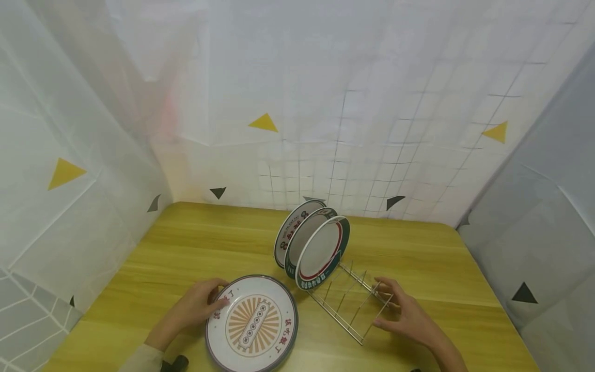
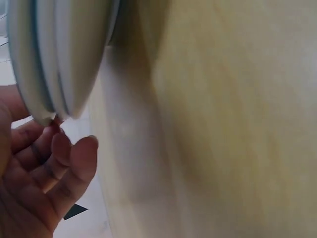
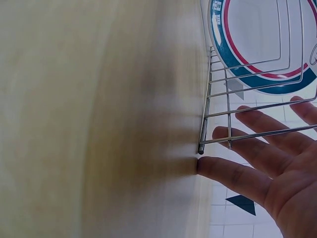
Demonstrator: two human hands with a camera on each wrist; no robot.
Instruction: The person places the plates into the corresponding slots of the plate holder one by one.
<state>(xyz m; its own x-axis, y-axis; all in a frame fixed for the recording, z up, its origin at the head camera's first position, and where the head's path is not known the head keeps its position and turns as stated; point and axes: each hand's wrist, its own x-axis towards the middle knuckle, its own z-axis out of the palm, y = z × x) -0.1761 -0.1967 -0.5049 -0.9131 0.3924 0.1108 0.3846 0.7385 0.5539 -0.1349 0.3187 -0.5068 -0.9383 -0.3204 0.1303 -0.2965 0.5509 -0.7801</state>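
My left hand (image 1: 200, 305) is at the left rim of a stack of white plates (image 1: 253, 325) with dark rims. Its thumb lies over the top plate, which has an orange sunburst print. In the left wrist view, the fingers curl below the rim of the stacked plates (image 2: 74, 59), pinching its edge. Right of the stack lies a metal wire plate rack (image 1: 335, 317). My right hand (image 1: 406, 315) is at the rack's near right end, its fingers (image 3: 242, 173) spread around the end wires and holding nothing.
Three plates stand on edge, leaning, in the rack's far left end; the front one (image 1: 321, 248) has a green and red rim. The wooden table (image 1: 218, 232) meets white sheet walls (image 1: 297, 77) at the back and sides.
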